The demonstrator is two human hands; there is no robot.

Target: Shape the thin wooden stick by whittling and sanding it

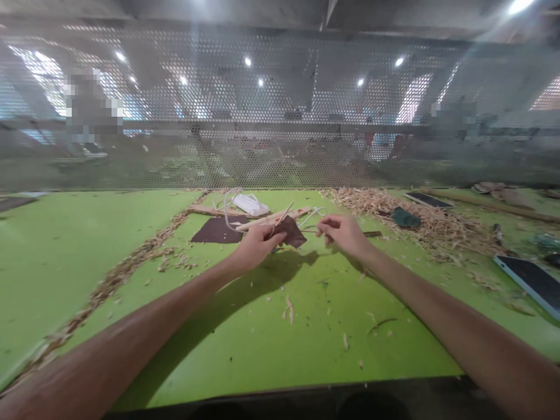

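Observation:
My left hand (259, 245) is closed on a dark brown piece of sandpaper (294, 233), folded or bent, with a thin pale wooden stick (286, 211) poking up from the same grip. To its right, apart from the sandpaper, my right hand (341, 233) has its fingers curled into a pinch; whatever lies between the fingertips is too small to make out. Behind the hands lie a flat brown sheet (214, 230), a pale wooden strip (301, 211) and a white power strip (251, 205) with a looping white cord.
Wood shavings (441, 230) are heaped at the back right around a dark green scrap (405, 217). A phone (531, 280) lies at the right. Shavings fill a seam (118, 274) across the green table (271, 361). A perforated metal screen (280, 140) stands behind it, with people beyond.

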